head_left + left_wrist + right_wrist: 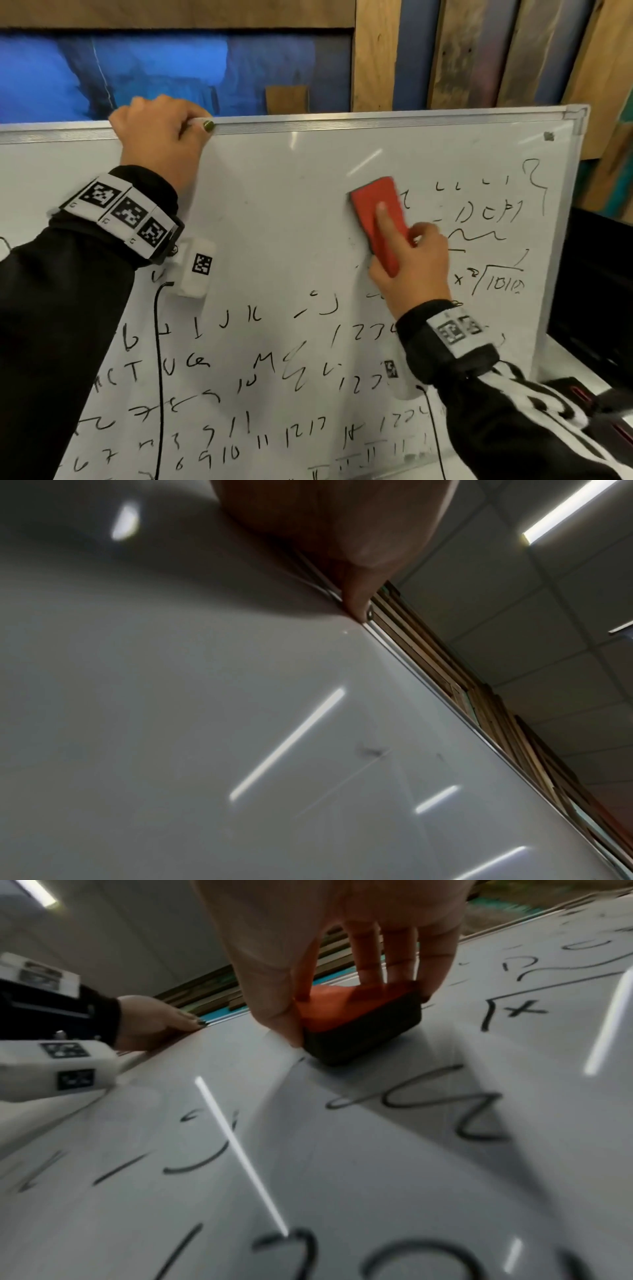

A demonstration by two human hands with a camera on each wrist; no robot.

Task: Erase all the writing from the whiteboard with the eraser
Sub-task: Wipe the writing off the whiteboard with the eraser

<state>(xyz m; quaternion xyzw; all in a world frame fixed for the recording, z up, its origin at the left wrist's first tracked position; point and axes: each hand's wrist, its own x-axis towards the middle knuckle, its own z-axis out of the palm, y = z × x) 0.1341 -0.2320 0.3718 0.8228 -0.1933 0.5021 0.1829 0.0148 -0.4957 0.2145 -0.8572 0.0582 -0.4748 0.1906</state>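
Note:
A whiteboard [274,212] with a metal frame leans upright in front of me. Black letters and numbers cover its lower half and right side, while the upper middle is wiped clean. My right hand [411,260] grips a red eraser [378,219] with a dark felt base [359,1034] and presses it flat against the board, forefinger laid along its back, just left of the remaining writing at the upper right. My left hand [161,137] grips the board's top edge [308,121], fingers curled over the frame. In the left wrist view the thumb [356,599] presses on the rim.
Wooden planks [479,51] and a blue panel [137,68] stand behind the board. A dark object [596,291] sits to the right of the board, and something black with red parts [582,394] lies on the white surface at the lower right. Thin black cables [158,377] hang from both wrists.

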